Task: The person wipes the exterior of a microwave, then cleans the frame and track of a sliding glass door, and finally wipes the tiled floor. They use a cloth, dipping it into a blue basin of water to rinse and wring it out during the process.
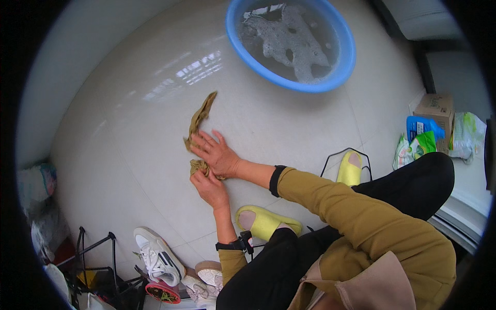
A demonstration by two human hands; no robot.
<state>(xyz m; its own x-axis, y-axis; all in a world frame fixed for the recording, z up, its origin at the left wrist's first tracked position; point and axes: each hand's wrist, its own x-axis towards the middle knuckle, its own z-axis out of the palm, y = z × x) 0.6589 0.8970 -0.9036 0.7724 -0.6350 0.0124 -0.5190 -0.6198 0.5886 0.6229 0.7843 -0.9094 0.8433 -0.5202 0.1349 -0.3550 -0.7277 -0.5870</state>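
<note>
My left hand (pixel 212 190) pinches a bunched piece of olive-brown fabric (pixel 198 166) low over the tiled floor. Just above it in the view, my right hand (pixel 219 155) lies palm down with its fingers spread. Those fingers rest over the end of a long, crumpled olive-brown fabric strip (pixel 201 114) stretched on the floor. Whether the strip and the bunch are one piece is hidden under the right hand. The right thumb is hard to make out. A black band with a small device (pixel 242 242) is around my left wrist.
A blue basin (pixel 300 84) of sudsy water stands at the top. Yellow slippers (pixel 267 224) are on my feet, a black wire frame (pixel 327 161) beside one. Sneakers (pixel 159 255) and a black rack (pixel 97 248) stand lower left. A blue bottle (pixel 422 127) and cardboard box (pixel 436 104) are at right.
</note>
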